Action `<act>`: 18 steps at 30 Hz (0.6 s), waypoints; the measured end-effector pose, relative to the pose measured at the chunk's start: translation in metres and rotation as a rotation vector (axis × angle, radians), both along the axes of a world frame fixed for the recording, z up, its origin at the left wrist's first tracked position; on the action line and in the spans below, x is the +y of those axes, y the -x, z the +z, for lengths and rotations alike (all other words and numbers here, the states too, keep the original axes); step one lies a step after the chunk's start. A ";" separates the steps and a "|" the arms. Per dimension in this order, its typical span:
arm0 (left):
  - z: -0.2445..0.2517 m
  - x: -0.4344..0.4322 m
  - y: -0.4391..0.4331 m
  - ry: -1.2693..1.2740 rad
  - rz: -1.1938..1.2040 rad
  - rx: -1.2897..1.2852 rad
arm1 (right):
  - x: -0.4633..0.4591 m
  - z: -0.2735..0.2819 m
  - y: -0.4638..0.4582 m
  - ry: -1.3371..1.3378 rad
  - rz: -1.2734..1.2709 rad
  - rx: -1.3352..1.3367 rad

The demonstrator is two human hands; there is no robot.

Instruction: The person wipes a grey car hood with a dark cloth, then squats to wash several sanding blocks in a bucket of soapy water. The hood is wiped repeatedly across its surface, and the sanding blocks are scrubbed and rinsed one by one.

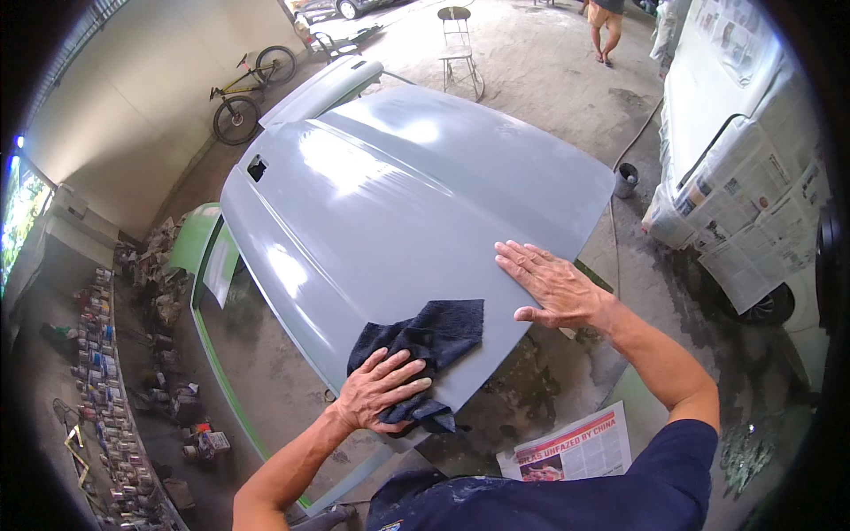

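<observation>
A grey car hood panel point(412, 226) lies raised in front of me, with bright reflections on its smooth surface. Near its closest corner, my left hand point(385, 391) presses down on a crumpled dark cloth point(451, 332), fingers spread over it. Whether the fingers grip the cloth cannot be seen. My right hand point(548, 282) rests flat on the hood by its right edge, palm down, with the thumb apart and nothing held. The cloth lies to the left of this hand, not touching it.
A green-edged car door frame point(226, 378) stands left of the hood. Paint cans point(99, 372) line the far left. On the right is a vehicle covered with newspaper point(744, 186), near a black bucket point(625, 180). A chair point(455, 52), a bicycle point(242, 93) and a person point(604, 26) are beyond.
</observation>
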State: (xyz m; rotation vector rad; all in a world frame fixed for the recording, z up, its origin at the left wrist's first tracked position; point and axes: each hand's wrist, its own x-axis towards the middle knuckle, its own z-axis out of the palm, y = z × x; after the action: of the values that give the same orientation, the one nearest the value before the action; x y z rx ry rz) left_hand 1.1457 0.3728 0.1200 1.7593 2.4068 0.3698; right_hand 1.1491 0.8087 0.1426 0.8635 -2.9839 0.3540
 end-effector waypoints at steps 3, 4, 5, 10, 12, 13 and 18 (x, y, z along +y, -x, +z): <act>-0.008 -0.003 0.001 -0.021 0.011 -0.021 | 0.003 -0.010 0.001 0.128 -0.024 0.045; -0.011 -0.005 0.002 -0.048 -0.001 -0.007 | 0.004 -0.014 0.002 0.198 -0.037 0.068; -0.014 -0.006 0.002 -0.036 0.005 -0.004 | 0.005 -0.020 0.002 0.272 -0.049 0.093; -0.006 0.002 0.004 -0.069 -0.017 0.001 | 0.006 -0.044 0.006 0.375 -0.096 0.191; 0.007 0.020 0.002 0.022 0.040 -0.024 | 0.006 -0.051 0.006 0.330 -0.104 0.230; 0.015 0.034 0.001 0.008 0.065 -0.009 | 0.008 -0.052 0.008 0.302 -0.107 0.255; 0.026 0.154 0.029 0.147 0.305 0.080 | 0.008 -0.050 0.010 0.404 -0.151 0.233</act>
State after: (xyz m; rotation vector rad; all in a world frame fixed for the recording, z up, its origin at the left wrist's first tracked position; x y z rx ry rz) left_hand 1.1169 0.5270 0.1463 1.3746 2.6863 0.1509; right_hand 1.1394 0.8165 0.0922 0.5876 -2.6065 0.7569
